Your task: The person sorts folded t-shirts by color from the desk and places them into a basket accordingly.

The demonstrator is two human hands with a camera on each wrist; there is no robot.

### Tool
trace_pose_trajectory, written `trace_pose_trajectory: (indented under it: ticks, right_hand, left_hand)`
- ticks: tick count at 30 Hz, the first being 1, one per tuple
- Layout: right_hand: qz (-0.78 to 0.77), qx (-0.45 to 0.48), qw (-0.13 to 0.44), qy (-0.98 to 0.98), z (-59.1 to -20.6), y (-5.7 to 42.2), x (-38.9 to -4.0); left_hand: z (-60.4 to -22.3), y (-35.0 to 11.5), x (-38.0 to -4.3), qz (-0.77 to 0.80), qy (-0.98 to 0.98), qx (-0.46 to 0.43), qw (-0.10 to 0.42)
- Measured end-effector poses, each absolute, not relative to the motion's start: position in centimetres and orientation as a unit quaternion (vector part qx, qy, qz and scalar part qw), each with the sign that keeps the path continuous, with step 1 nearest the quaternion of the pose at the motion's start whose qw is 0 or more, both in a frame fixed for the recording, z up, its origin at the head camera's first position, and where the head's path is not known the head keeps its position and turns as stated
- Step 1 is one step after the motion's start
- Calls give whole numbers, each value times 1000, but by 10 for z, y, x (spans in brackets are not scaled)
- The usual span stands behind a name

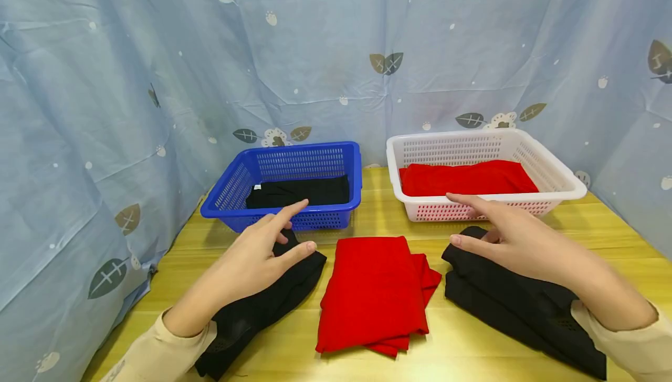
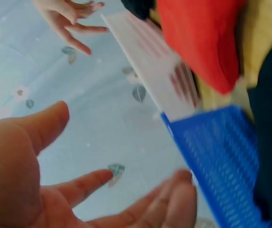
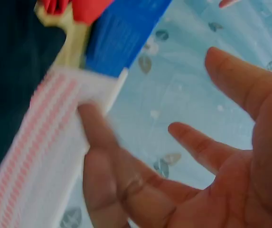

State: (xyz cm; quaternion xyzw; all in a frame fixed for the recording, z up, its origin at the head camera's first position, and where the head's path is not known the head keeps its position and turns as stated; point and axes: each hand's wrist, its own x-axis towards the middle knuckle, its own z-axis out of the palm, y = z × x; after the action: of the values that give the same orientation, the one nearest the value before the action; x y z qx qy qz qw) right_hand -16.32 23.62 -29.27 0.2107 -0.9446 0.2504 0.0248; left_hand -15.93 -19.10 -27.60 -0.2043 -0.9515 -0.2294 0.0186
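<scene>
My left hand (image 1: 261, 252) hovers with fingers spread over a black folded cloth (image 1: 283, 291) on the left of the table. On the right, my other hand (image 1: 525, 242) is held the same way above a second black cloth (image 1: 504, 303). Neither hand holds anything; the left wrist view shows the left palm (image 2: 12, 175) with loose fingers, and the right wrist view shows the right palm (image 3: 221, 199) likewise. Between them lies a folded red cloth (image 1: 375, 294), its lower layers sticking out at the right and the near edge.
At the back left stands a blue basket (image 1: 210, 207) holding a black folded cloth (image 1: 299, 191). A white basket (image 1: 569, 186) at the back right contains a red folded cloth (image 1: 467, 179). Behind the wooden table (image 1: 375, 195) hangs a blue leaf-patterned curtain (image 1: 315, 49), which also borders both sides.
</scene>
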Motion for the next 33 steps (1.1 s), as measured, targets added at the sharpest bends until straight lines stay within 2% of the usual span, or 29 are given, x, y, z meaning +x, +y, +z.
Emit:
trace_pose_trajectory:
  ticks: [7,17,26,33]
  right_hand:
    - [354,225,-106,-901,-300,220,-163]
    - [408,235,-208,-857,-316,206,-159]
    - [432,223,-260,-834,-331,199,-157]
    - [433,196,-277,-835,-339,190,-159]
  left_hand:
    - [-285,-191,-146,-317,-914,-235,-93]
    - [-310,-190,-147,-420,-849,-235,-217]
    - [-325,-185,-152,-412,-853,-222,-229]
    - [-342,-180,-160,-445,-839,-188,-249]
